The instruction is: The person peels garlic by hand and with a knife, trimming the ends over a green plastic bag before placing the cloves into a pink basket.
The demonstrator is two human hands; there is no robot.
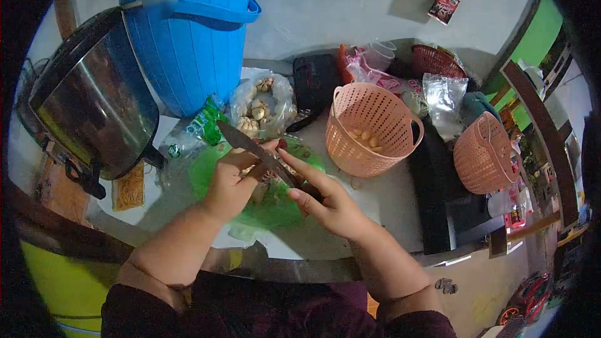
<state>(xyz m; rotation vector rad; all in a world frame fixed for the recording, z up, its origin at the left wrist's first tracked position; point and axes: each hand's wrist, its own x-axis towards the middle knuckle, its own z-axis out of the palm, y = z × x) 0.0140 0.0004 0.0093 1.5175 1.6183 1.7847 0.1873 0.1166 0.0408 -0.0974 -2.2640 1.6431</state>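
Note:
My right hand (328, 203) is closed round the handle of a knife (241, 141), whose broad blade points up and to the left across my left hand. The fingers of my left hand (231, 181) are bent in a pinch behind the blade. At their tips shows a small dark red bulb (282, 144), perhaps a shallot, partly hidden by fingers. Both hands are above a green plastic bag (275, 213) spread on the table, with pale and reddish scraps on it. A pink basket (369, 119) with several pale peeled cloves stands beyond my right hand.
A clear bag of garlic bulbs (260, 109) lies behind the green bag. At left stand a tall blue bucket (188, 50) and a large dark steel pot (100, 100). Another pink basket (485, 153) is at right, near a silvery packet (444, 103). The table edge (282, 266) runs before me.

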